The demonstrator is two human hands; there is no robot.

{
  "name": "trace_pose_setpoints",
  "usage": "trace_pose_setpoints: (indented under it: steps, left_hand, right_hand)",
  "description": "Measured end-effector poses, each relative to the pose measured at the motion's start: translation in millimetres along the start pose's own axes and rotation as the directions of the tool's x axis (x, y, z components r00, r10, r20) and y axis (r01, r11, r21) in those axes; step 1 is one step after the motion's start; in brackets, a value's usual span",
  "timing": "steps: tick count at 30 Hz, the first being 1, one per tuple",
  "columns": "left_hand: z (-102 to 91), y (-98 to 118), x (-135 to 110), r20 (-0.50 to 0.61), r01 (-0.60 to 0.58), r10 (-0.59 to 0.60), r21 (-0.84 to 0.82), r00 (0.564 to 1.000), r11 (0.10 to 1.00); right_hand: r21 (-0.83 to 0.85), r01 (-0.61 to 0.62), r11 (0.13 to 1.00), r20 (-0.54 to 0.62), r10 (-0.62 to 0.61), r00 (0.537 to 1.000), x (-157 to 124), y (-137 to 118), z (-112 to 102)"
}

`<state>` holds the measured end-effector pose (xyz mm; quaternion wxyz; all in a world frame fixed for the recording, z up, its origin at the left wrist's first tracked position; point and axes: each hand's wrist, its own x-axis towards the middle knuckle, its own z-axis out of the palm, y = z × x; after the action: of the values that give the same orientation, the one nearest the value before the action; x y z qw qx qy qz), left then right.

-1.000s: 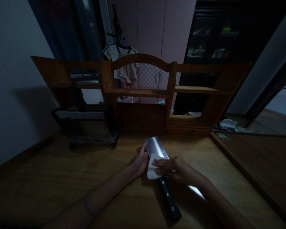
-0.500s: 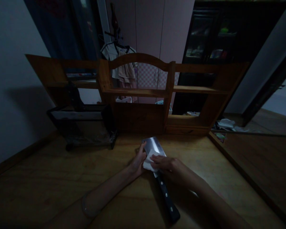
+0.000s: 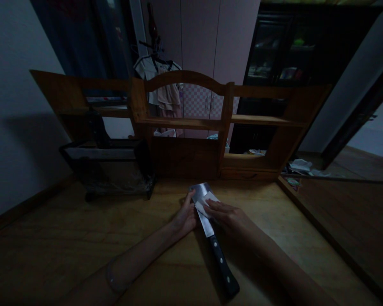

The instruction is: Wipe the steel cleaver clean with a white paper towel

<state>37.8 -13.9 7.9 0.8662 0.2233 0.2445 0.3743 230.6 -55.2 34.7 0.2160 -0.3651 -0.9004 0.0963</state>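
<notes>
A broad-bladed cleaver (image 3: 205, 225) with a black, riveted handle points away from me above the wooden table, its handle toward me. My left hand (image 3: 187, 216) grips the far part of the blade from the left, thumb at its edge and the other fingers underneath, partly hidden. Fingers of my right hand (image 3: 226, 212) press a folded white tissue (image 3: 207, 203) flat against the upper face of the blade. Neither hand touches the handle.
A knife block (image 3: 108, 170) with a dark-handled tool in it stands at the back left. Behind the table (image 3: 140, 259) rises a wooden shelf unit (image 3: 181, 124). A raised wooden edge (image 3: 319, 227) runs along the right side.
My right hand has slid the tissue up and right across the blade, uncovering the part near the handle. My left hand keeps its grip on the cleaver.
</notes>
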Motion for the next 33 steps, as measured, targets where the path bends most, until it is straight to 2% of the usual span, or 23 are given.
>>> trace_pose_setpoints:
  steps: [3, 8, 12, 19, 23, 28, 33]
  left_hand:
    - [0.8, -0.3, 0.3, 0.014, 0.001, -0.001, -0.004, 1.0, 1.0]
    - [2.1, 0.8, -0.3, -0.054, 0.01, -0.009, 0.036, 0.998, 0.999]
    - [0.0, 0.9, 0.0, -0.001, 0.035, -0.035, 0.036, 0.999, 0.999]
    - [-8.0, 0.0, 1.1, 0.064, 0.023, -0.023, 0.003, 0.998, 1.0]
    - [-11.5, 0.4, 2.9, 0.05, 0.025, -0.026, 0.008, 0.998, 1.0]
    - [-4.4, 1.6, -0.5, 0.025, 0.014, -0.015, 0.025, 1.0, 1.0]
    - [4.4, 0.3, -3.8, 0.02, -0.01, 0.009, 0.075, 1.0, 0.997]
  right_hand:
    - [0.008, 0.055, 0.998, 0.031, -0.055, 0.998, 1.0, -8.9, 0.2]
    - [0.004, 0.114, 0.994, 0.055, -0.114, 0.992, 0.5, -18.9, -6.9]
    - [-0.015, 0.131, 0.991, 0.055, -0.13, 0.99, -1.0, -19.3, -13.3]
    - [-0.082, 0.02, 0.996, 0.072, -0.014, 0.997, -6.5, -6.3, -19.3]
    - [-0.094, -0.015, 0.995, 0.056, 0.02, 0.998, -8.6, 0.5, -20.8]
    - [-0.134, -0.111, 0.985, 0.019, 0.115, 0.993, -8.4, 4.3, -19.7]
    - [-0.14, -0.161, 0.977, 0.033, 0.167, 0.985, -8.5, 7.2, -15.6]
